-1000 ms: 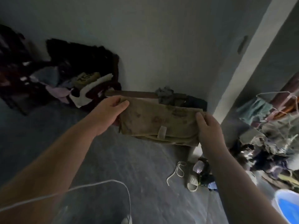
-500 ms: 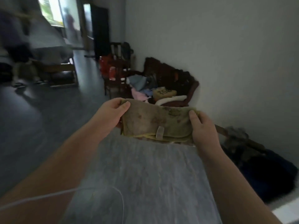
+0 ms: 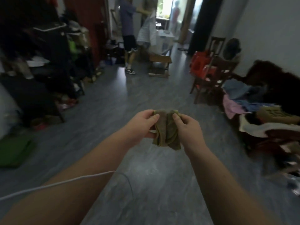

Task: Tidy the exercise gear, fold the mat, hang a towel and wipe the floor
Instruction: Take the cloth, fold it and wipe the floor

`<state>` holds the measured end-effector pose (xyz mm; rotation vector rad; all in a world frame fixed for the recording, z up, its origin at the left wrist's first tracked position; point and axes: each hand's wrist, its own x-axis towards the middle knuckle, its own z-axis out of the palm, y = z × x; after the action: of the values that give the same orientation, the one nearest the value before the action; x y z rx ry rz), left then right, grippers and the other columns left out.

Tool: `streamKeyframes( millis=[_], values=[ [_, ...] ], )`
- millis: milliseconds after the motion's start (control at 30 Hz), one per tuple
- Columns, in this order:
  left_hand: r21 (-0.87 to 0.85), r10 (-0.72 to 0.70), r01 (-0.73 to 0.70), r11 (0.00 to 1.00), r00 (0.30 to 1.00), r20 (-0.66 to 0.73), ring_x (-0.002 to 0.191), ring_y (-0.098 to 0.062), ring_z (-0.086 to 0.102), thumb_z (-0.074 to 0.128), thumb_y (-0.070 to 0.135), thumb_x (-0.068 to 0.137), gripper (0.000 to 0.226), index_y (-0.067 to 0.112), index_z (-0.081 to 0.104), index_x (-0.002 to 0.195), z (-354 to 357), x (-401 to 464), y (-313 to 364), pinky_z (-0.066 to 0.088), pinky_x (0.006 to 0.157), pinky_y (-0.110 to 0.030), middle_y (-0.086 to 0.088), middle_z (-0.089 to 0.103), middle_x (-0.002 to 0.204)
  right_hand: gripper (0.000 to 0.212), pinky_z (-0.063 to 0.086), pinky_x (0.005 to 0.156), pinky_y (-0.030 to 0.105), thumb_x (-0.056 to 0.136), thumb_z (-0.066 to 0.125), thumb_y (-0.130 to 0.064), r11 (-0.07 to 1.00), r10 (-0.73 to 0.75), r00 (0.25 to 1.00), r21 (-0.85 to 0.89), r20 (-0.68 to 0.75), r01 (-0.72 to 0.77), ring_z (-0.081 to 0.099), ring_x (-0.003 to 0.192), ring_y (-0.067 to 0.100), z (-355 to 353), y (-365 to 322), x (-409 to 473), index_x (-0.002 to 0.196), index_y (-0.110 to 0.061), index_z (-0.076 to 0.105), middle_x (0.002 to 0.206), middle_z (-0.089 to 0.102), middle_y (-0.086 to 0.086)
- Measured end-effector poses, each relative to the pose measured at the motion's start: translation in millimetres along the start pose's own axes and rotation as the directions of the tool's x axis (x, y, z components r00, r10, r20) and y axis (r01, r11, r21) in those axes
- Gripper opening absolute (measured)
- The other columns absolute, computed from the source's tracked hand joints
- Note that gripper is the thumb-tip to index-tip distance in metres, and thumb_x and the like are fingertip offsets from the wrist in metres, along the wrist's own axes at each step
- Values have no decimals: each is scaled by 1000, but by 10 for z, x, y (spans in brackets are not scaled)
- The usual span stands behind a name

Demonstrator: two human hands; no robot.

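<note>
Pinching olive cloth (image 3: 166, 130) at top corners w/ both hands, left (image 3: 142, 125) & right (image 3: 186, 129), prob. folded double.

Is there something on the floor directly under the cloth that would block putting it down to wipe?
Nothing visible does. Both the left hand and right hand pinch the cloth over bare floor; only a thin white cable crosses nearer the person.

No text seems legible in this blur.
</note>
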<state>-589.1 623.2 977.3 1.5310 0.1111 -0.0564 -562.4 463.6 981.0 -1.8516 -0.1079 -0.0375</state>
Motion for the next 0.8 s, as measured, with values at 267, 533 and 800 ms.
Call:
streamKeyframes(
  millis=[267,533,800],
  values=[
    [-382,-168,202,902,978,123,119,-41,57,28,49,104,66,-4,51,136,-1017,636,-146,44,102,-55,-28,59,125,39,57,57,30,104,43,-42,963,157,904,141,398,-229,73,81,16,1213,99,814,116,-13,67,97,74,6],
    [-438,-131,166,884,985,110,122,-32,56,28,57,100,73,-2,47,140,-1442,1728,-207,42,106,-45,-19,58,129,40,54,53,25,90,55,7,985,-16,828,152,561,-84,71,74,8,1788,282,1952,107,-29,61,94,70,6],
    [9,-99,127,992,818,-567,101,-21,67,47,6,98,25,18,63,113,-2285,2542,-81,54,87,-41,-7,68,116,46,57,52,33,88,42,8,986,13,792,125,610,-113,71,77,13,2493,133,3312,102,-30,64,94,71,3]
  ],
)
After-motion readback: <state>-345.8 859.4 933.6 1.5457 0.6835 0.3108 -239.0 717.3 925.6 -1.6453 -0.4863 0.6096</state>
